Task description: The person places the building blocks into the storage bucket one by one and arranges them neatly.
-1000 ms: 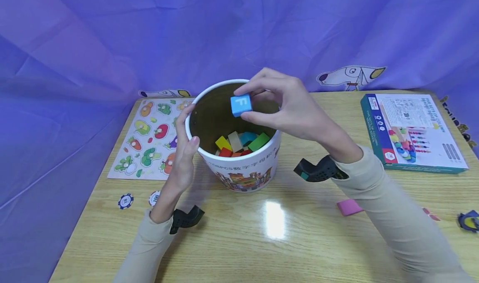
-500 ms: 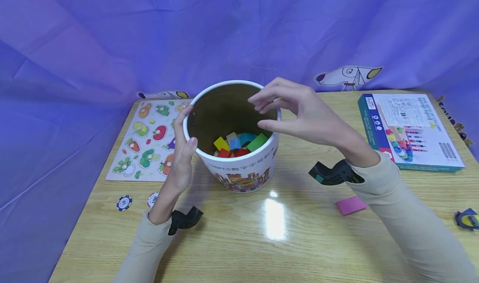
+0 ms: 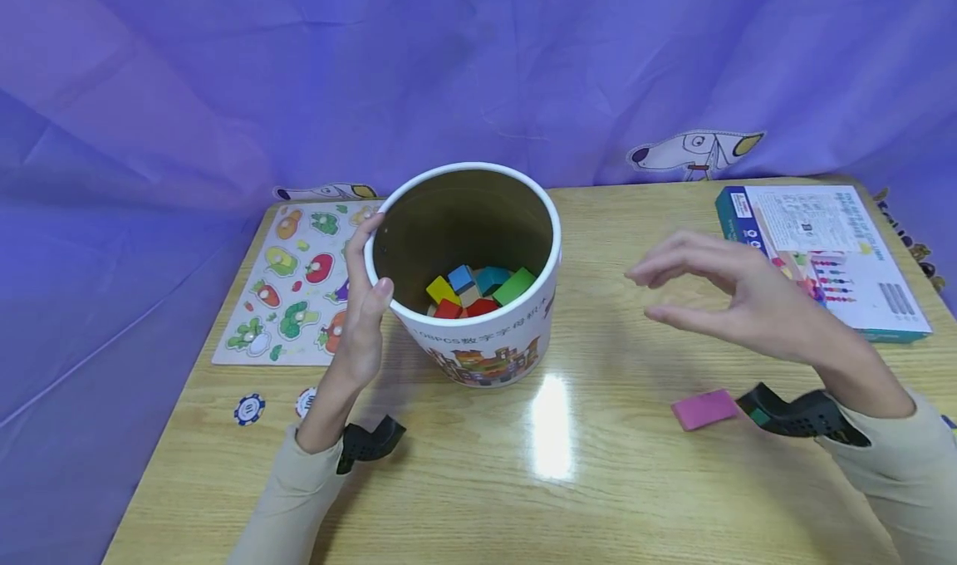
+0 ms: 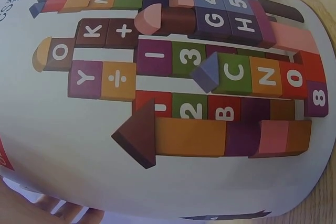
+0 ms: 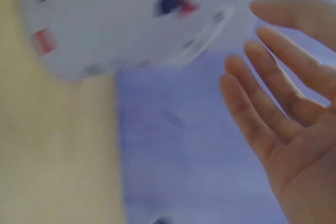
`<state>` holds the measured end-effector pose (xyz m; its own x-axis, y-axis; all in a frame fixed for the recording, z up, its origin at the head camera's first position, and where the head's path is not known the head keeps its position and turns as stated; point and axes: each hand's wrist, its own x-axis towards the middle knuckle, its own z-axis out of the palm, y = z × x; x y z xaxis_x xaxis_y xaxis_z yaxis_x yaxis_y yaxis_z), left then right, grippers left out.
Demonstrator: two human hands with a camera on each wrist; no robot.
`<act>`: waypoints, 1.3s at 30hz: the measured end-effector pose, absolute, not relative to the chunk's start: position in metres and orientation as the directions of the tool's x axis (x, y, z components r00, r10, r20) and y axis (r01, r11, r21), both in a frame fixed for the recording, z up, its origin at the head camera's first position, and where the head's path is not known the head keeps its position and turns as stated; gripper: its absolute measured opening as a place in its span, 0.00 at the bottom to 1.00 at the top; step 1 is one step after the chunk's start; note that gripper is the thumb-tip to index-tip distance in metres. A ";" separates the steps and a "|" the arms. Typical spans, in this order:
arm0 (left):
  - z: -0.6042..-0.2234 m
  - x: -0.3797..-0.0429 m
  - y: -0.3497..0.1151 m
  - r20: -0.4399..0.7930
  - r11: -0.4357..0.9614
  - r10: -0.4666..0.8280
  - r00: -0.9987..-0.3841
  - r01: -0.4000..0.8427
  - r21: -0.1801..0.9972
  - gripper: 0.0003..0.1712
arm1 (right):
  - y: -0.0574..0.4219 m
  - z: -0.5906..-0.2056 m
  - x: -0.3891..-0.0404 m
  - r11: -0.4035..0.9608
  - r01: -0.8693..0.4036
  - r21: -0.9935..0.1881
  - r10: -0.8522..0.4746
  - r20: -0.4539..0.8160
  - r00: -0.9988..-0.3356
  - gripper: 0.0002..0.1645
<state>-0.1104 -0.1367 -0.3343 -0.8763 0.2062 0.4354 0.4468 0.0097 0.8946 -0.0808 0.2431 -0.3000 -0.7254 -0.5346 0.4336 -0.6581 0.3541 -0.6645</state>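
My left hand grips the left side of a white bucket, with the thumb at its rim. Printed block pictures cover the bucket wall in the left wrist view, where some fingers show at the lower left. Inside lie several coloured wooden blocks, among them a blue block, a yellow block and a green block. Right of the bucket my right hand hovers above the table with fingers apart and nothing in it. The right wrist view shows this empty hand too.
A vegetable picture board lies at the left, with two poker chips in front of it. A pink block rests near my right wrist. A flat toy box lies at the back right, before a purple curtain.
My right hand has let go of the blue block over the bucket, and the block now lies among the others. The hand has since moved right and lower. My left hand has stayed put.
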 end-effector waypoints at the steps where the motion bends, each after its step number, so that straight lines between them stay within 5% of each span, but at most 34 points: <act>1: -0.334 -0.110 -0.136 0.434 0.012 0.207 -0.877 0.446 0.895 0.43 | 0.250 -0.309 -0.076 0.376 -0.654 -0.657 -0.550 0.409 -0.728 0.34; 11: -0.335 -0.109 -0.136 0.407 0.042 0.203 -0.890 0.424 0.905 0.43 | 0.290 -0.390 -0.022 0.587 -0.532 -0.610 -0.568 0.157 -0.808 0.29; 20: -0.334 -0.107 -0.137 0.416 0.040 0.180 -0.891 0.429 0.902 0.44 | 0.297 -0.412 -0.008 0.742 -0.396 -0.540 -0.442 0.050 -0.896 0.32; 32: -0.334 -0.108 -0.136 0.416 0.026 0.186 -0.890 0.428 0.903 0.45 | 0.280 -0.392 -0.015 0.662 -0.382 -0.645 -0.416 0.107 -0.903 0.33; 39: -0.334 -0.110 -0.137 0.419 0.033 0.194 -0.887 0.433 0.901 0.43 | 0.258 -0.340 -0.042 0.574 -0.499 -0.649 -0.401 0.309 -0.863 0.34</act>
<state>-0.1101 -0.1369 -0.3340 -0.8869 0.1939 0.4193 0.4331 0.0330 0.9007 -0.0415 0.2576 -0.3397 -0.8626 -0.4007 0.3088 -0.4991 0.5738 -0.6494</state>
